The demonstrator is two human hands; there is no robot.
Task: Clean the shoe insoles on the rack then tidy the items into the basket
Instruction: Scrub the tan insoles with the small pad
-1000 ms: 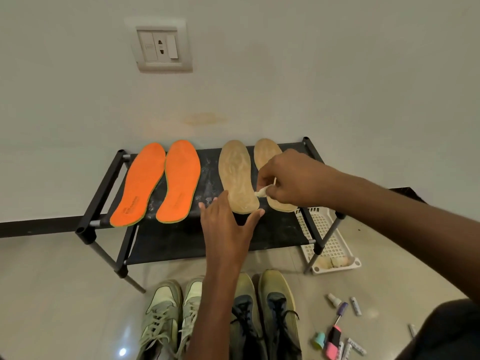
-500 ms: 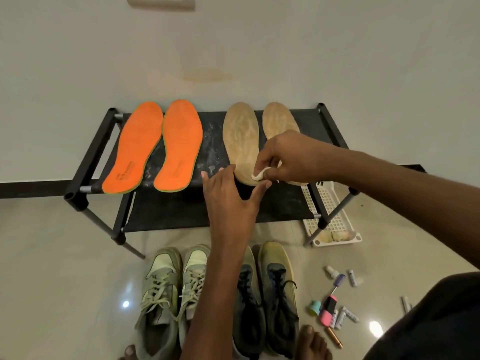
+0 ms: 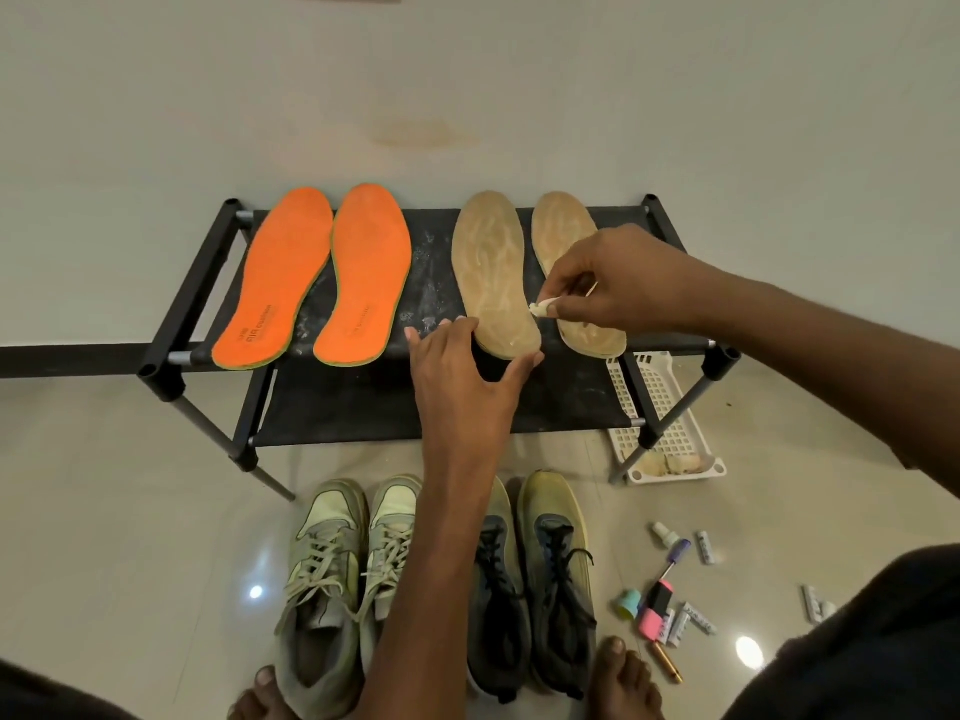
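Note:
Two orange insoles (image 3: 311, 275) and two tan insoles lie on the top shelf of a black rack (image 3: 192, 298). My right hand (image 3: 618, 280) pinches a small white wipe (image 3: 540, 307) between the left tan insole (image 3: 493, 272) and the right tan insole (image 3: 563, 236), which it partly covers. My left hand (image 3: 465, 376) has spread fingers; its fingertips and thumb touch the heel end of the left tan insole at the shelf's front edge.
A white plastic basket (image 3: 670, 407) lies on the floor under the rack's right end. Two pairs of shoes (image 3: 337, 574) stand in front of the rack. Small bottles, markers and tubes (image 3: 670, 600) are scattered on the floor at the right. My bare feet show at the bottom.
The view has tilted down, so the rack sits higher in frame. My right hand has drawn the wipe slightly right, off the left tan insole's edge. My left hand stays at the insole's heel.

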